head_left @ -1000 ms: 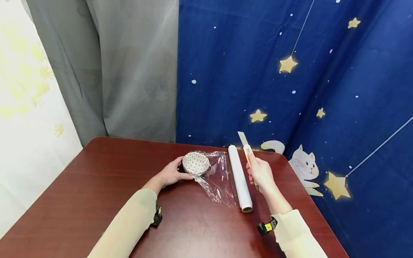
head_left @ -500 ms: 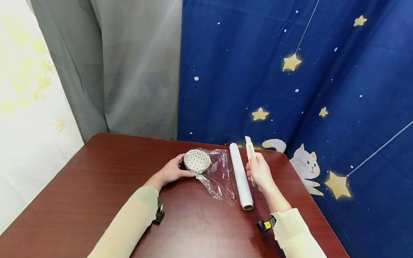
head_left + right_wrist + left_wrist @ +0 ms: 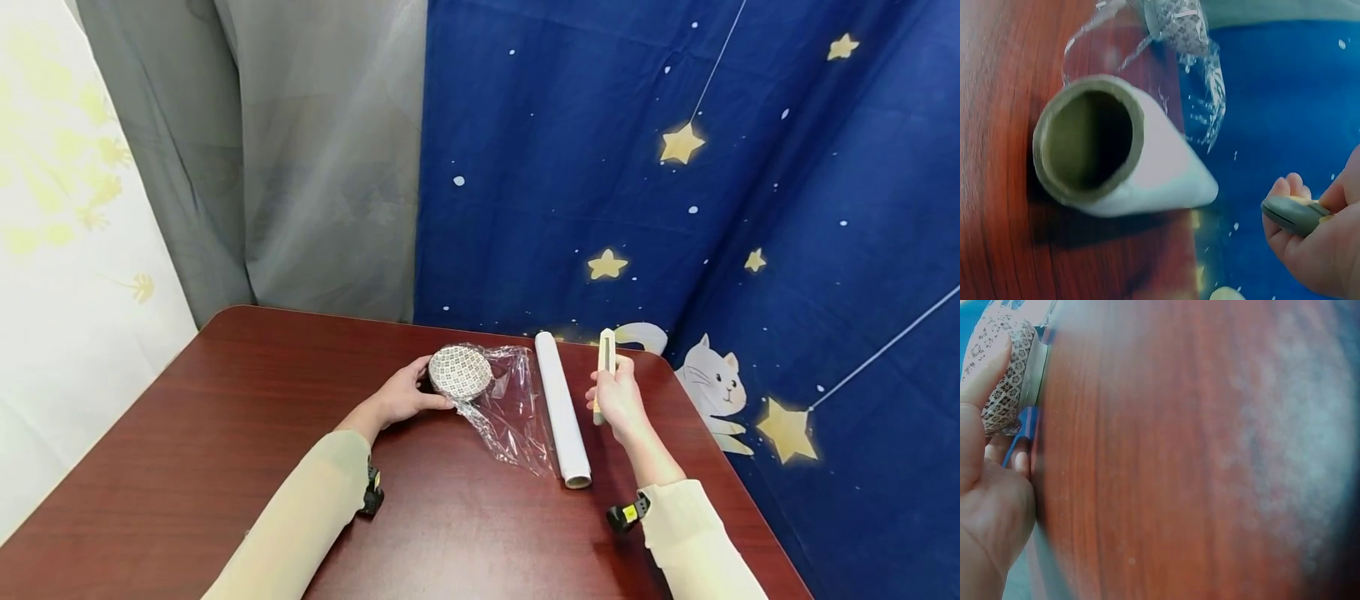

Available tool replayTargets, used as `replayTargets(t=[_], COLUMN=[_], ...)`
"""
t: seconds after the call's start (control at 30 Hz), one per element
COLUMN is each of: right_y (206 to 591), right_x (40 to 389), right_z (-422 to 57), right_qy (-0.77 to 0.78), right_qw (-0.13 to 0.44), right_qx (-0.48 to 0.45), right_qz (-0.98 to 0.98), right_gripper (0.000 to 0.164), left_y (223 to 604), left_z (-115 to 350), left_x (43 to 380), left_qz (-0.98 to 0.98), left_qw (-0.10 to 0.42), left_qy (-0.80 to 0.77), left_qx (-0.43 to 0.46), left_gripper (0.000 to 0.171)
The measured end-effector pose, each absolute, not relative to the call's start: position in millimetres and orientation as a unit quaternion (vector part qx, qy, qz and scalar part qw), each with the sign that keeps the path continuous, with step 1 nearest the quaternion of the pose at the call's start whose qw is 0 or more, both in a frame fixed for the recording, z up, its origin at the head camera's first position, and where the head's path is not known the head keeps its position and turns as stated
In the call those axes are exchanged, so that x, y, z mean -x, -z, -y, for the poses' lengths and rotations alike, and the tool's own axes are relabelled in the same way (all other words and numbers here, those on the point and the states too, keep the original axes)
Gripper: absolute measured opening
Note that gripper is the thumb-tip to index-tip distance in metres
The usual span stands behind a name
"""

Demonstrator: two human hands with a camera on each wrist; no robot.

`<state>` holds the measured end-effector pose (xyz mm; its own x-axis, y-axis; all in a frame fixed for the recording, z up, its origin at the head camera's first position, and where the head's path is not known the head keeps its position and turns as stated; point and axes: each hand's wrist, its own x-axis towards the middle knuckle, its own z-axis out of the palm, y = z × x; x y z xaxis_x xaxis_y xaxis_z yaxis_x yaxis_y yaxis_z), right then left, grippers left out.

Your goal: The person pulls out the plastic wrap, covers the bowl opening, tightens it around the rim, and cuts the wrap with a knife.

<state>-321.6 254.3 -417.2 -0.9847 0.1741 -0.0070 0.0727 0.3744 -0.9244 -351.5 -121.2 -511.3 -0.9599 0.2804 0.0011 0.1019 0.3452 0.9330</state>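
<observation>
My left hand (image 3: pixel 401 395) holds the side of a round bowl (image 3: pixel 460 372) with a small diamond pattern, which looks upturned on the table. In the left wrist view the thumb lies along the patterned wall (image 3: pixel 1002 384). Clear cling film (image 3: pixel 516 417) wraps the bowl and spreads rightward to a white roll of cling film (image 3: pixel 561 408). Right of the roll, my right hand (image 3: pixel 619 396) grips a utility knife (image 3: pixel 607 350) above the table, its tip pointing away and no blade showing. The knife's grey butt end (image 3: pixel 1291 214) shows in the right wrist view.
The dark red wooden table (image 3: pixel 262 400) carries these things near its far edge. Behind it hang a grey curtain (image 3: pixel 330 167) and a blue curtain (image 3: pixel 540 167) with stars. The roll's open cardboard core (image 3: pixel 1088 140) faces the right wrist camera.
The knife's blade has gone from long to short to out of sight. My right hand has moved a little to the right and turned the knife more upright; the left hand stays on the bowl.
</observation>
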Motion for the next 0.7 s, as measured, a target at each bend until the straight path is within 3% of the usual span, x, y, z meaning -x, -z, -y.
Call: replayTargets(t=[0.27,0.5,0.7], right_y=[433.7,456.1,466.8], right_x=[342.0,349.9,352.1], right_z=[-301.4,-345.6,-357.2], right_qy=[-0.490,-0.376,-0.282], right_qw=[0.083,0.031,0.017], right_qx=[0.127,0.186,0.171], right_qz=[0.858,0.907,0.944], right_gripper=[0.047,0.042,0.035], left_y=[512.0,513.1,512.3], left_z=[121.1,119.5,118.3], left_x=[351.5,352.3,351.6], left_qz=[-0.809,-0.809,-0.808], left_qw=[0.078,0.076,0.078], left_qy=[-0.570,-0.570,-0.572], left_qx=[-0.118,-0.122,-0.119], left_gripper=[0.103,0.102,0.103])
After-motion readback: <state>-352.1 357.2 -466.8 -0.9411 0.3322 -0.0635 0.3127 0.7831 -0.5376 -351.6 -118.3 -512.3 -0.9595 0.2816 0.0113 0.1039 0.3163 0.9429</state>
